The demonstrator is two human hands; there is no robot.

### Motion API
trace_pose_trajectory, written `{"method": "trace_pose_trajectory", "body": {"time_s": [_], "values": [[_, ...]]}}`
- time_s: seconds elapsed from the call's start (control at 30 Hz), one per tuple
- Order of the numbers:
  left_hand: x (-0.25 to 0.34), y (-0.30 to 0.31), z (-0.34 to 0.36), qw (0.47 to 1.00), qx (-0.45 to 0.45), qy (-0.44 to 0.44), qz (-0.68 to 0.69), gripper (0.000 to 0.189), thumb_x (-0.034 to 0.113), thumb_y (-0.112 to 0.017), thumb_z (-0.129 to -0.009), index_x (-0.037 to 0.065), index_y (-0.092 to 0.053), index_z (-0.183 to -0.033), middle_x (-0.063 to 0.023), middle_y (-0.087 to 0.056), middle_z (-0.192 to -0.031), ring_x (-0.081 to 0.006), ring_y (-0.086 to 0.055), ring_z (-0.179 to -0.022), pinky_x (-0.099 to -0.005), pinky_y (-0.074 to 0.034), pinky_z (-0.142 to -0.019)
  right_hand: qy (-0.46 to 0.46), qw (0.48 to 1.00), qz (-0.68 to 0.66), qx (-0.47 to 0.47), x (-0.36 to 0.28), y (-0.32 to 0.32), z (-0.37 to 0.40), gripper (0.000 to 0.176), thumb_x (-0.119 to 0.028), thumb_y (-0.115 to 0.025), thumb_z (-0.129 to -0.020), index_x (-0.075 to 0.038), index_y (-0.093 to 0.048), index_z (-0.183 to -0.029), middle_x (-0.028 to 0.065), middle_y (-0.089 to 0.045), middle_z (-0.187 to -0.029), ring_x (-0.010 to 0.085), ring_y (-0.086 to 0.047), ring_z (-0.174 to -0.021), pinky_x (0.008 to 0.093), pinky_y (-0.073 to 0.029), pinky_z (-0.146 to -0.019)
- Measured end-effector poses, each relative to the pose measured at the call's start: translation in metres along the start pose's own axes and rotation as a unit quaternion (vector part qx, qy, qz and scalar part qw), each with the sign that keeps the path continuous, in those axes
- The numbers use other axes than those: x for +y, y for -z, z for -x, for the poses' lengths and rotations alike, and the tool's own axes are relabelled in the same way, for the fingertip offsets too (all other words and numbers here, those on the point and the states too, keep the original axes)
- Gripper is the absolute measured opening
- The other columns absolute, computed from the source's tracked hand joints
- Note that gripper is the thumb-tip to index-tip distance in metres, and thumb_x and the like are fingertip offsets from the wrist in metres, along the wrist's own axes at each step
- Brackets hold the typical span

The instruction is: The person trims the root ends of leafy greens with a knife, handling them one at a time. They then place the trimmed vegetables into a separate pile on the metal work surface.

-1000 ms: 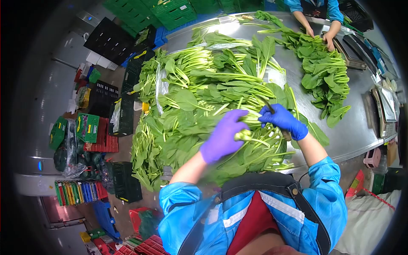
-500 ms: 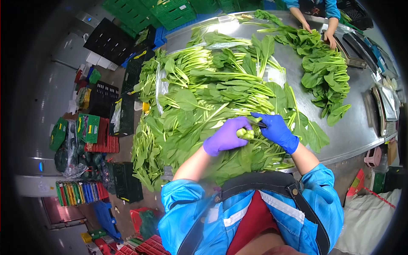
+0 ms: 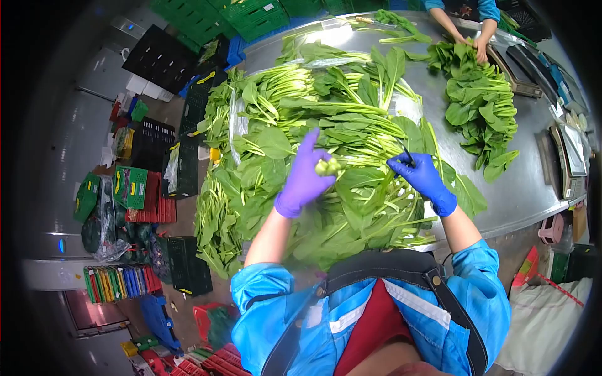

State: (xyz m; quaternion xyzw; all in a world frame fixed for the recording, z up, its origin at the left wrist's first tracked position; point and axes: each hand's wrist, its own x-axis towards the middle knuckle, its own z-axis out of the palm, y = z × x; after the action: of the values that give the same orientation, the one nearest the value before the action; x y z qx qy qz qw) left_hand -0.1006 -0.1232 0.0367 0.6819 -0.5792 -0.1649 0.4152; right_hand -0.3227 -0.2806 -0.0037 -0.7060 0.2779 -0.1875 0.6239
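Note:
My left hand (image 3: 306, 177), in a purple glove, is closed round a bunch of leafy greens (image 3: 327, 167); its pale cut stem ends face right and the index finger points up. My right hand (image 3: 421, 177), in a blue glove, grips a small dark knife (image 3: 406, 154) over the stems of the greens pile. Under and around both hands spreads a large pile of leafy greens (image 3: 351, 125), with stems mostly toward the right.
Across the metal table (image 3: 533, 182), a co-worker's hands (image 3: 473, 47) touch a long row of greens (image 3: 480, 103). Scales (image 3: 567, 163) stand at the right edge. Green crates (image 3: 257, 19) are stacked behind, and dark crates (image 3: 188, 266) stand on the left.
My left hand has moved left and up with the bunch, away from my right hand. My right hand has shifted slightly right. The co-worker's hands have come closer together.

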Motion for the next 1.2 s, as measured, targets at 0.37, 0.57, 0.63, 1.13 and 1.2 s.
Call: {"method": "trace_pose_trajectory", "body": {"time_s": [0.37,0.57,0.63,1.13,1.2], "values": [[0.045,0.011,-0.114,0.831,-0.142,0.137,0.52,0.029,0.001,-0.059,-0.069,-0.003,-0.059,-0.098,-0.0136,-0.064,-0.098,-0.023,-0.063,-0.089,-0.0344,-0.051,-0.085,0.083,0.986,-0.126,0.067,-0.089,0.02,-0.045,0.042,-0.034,-0.053,-0.09,-0.005,-0.057,-0.12,0.0047,-0.065,-0.094,0.0047,-0.042,-0.047,0.0189,-0.036,-0.045],[0.034,-0.036,-0.153,0.793,-0.086,0.193,0.571,0.022,-0.001,-0.061,-0.073,-0.003,-0.059,-0.094,-0.0106,-0.063,-0.083,-0.0244,-0.064,-0.072,-0.0367,-0.056,-0.068,0.088,0.992,-0.09,0.009,-0.021,0.028,-0.061,0.067,-0.029,-0.068,-0.081,-0.001,-0.039,-0.135,0.0111,-0.053,-0.122,0.0159,-0.05,-0.11,0.0301,-0.037,-0.097],[0.033,-0.071,-0.168,0.761,-0.053,0.24,0.6,0.02,0.0,-0.062,-0.073,-0.003,-0.059,-0.093,-0.0108,-0.062,-0.079,-0.0248,-0.064,-0.069,-0.0361,-0.055,-0.064,0.098,0.994,-0.035,0.024,-0.018,0.025,-0.055,0.072,-0.025,-0.073,-0.077,0.0,-0.039,-0.135,0.0091,-0.053,-0.123,0.0163,-0.049,-0.11,0.0294,-0.038,-0.097],[-0.023,-0.13,-0.138,0.827,-0.109,0.27,0.481,0.048,0.024,-0.059,-0.085,0.003,-0.048,-0.127,-0.007,-0.051,-0.126,-0.0182,-0.046,-0.117,-0.0354,-0.033,-0.1,0.082,0.845,-0.183,0.495,0.066,0.34,-0.144,0.04,-0.02,-0.074,-0.071,0.004,-0.061,-0.102,0.0098,-0.065,-0.089,0.0206,-0.061,-0.074,0.0322,-0.049,-0.07],[-0.03,-0.128,-0.117,0.835,-0.101,0.276,0.465,0.046,0.024,-0.059,-0.084,0.003,-0.051,-0.124,-0.0072,-0.053,-0.124,-0.0178,-0.049,-0.115,-0.0334,-0.036,-0.098,-0.041,0.796,0.063,0.6,0.108,0.397,-0.166,0.061,-0.035,-0.077,-0.067,0.007,-0.06,-0.108,0.0198,-0.064,-0.105,0.0289,-0.062,-0.097,0.0366,-0.046,-0.084]]}}
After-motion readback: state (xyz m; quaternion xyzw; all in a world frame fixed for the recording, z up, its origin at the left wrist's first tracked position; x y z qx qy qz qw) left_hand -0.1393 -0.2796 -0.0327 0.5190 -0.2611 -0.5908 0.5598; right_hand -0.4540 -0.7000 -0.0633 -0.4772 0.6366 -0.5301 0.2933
